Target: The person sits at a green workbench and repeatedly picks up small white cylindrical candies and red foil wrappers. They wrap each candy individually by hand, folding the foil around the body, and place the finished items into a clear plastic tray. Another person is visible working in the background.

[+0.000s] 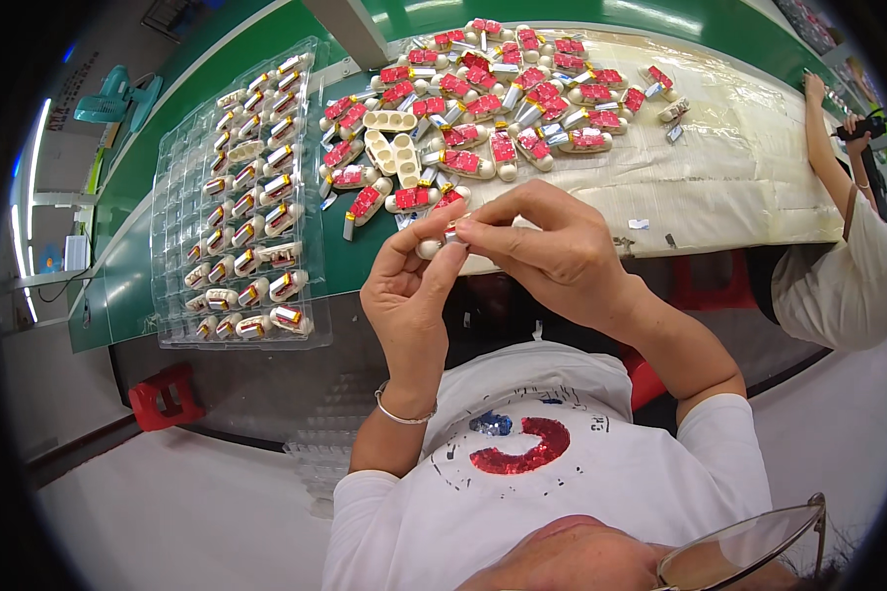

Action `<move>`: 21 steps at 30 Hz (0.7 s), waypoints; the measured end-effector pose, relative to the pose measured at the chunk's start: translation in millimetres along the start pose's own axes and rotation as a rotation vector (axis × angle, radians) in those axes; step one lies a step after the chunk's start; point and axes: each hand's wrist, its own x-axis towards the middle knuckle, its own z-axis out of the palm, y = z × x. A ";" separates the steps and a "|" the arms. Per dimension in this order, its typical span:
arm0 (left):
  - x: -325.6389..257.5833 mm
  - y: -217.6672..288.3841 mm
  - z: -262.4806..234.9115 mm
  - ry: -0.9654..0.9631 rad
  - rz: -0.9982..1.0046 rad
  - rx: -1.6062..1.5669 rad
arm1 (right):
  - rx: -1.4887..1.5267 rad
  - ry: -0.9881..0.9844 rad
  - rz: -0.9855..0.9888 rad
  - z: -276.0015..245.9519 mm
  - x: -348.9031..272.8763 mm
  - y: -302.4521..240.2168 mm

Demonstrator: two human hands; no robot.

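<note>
Near the table's front edge, both my hands are closed around one small cream oval piece (428, 248) with a red, yellow and silver strip on it. My left hand (414, 281) grips its rounded end between thumb and fingers. The thumb and fingertips of my right hand (559, 251) pinch the strip, covering most of it. Just beyond lies a heap of similar cream pieces (465, 162) with red tops, many with silver strips sticking out. Several cream pieces with round hollows (390, 120) lie among them. To the left, a clear plastic tray (174, 212) holds columns of strip-wrapped cream pieces in its right part.
The green table (118, 295) is partly covered by a cream sheet (749, 187) with small silver scraps (639, 224). At far right is another person's arm (830, 158). Red stools (167, 397) stand below the table, and a teal fan (118, 98) is at the back left.
</note>
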 end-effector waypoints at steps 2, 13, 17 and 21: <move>-1.7 -3.0 -1.9 0.033 0.006 -0.067 | 0.160 0.032 0.128 0.0 0.2 -0.8; -5.2 1.8 8.5 0.027 0.078 -0.116 | 0.456 0.108 0.314 1.6 -10.4 0.8; -7.4 0.6 8.0 0.016 0.119 -0.080 | 0.510 0.120 0.362 1.7 -11.4 -2.2; -8.3 0.6 8.6 0.015 0.137 -0.062 | 0.562 0.155 0.403 4.3 -12.3 -4.1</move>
